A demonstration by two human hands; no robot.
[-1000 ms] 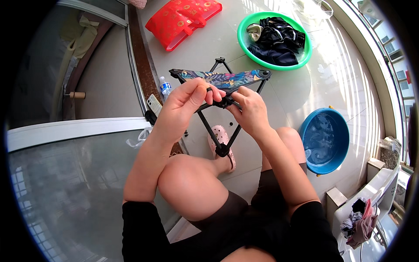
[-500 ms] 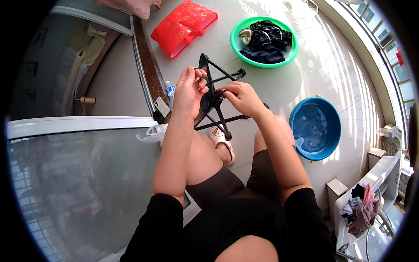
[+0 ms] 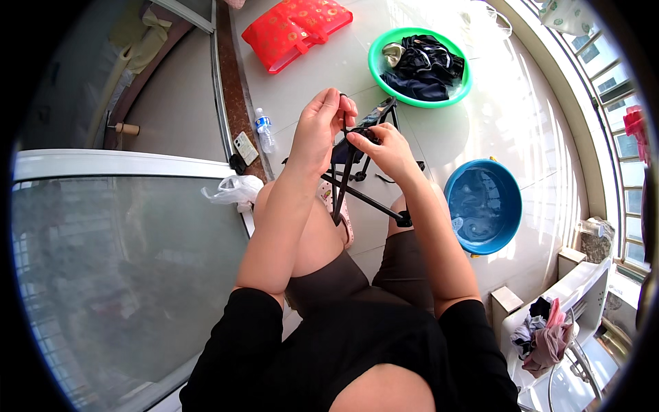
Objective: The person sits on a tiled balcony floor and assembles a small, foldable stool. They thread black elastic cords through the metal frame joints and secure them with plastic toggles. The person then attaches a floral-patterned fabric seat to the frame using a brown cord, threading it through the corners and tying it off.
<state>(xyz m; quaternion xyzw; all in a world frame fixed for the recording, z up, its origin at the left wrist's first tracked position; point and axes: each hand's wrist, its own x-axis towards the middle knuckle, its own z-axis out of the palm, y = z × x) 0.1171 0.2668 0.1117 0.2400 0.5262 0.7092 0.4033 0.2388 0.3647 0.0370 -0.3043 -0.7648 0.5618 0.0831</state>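
Observation:
A small folding stool (image 3: 351,184) with black metal legs and a dark patterned fabric seat hangs in front of my knees, mostly folded, legs pointing down toward my lap. My left hand (image 3: 319,127) grips the top of its frame from the left. My right hand (image 3: 384,147) pinches the frame just right of that, fingers closed on the black tubing. Both forearms rise from the lower edge over my bare knees.
A green basin (image 3: 381,79) with dark clothes stands ahead, a blue basin (image 3: 504,237) with water to the right. A red bag (image 3: 288,31) lies far left, near a water bottle (image 3: 263,129) and remote (image 3: 246,147). A glass panel (image 3: 123,275) fills the left.
The stool was open with its seat spread flat between my hands; it has been turned upright and folded together, and my hands have come closer on its top.

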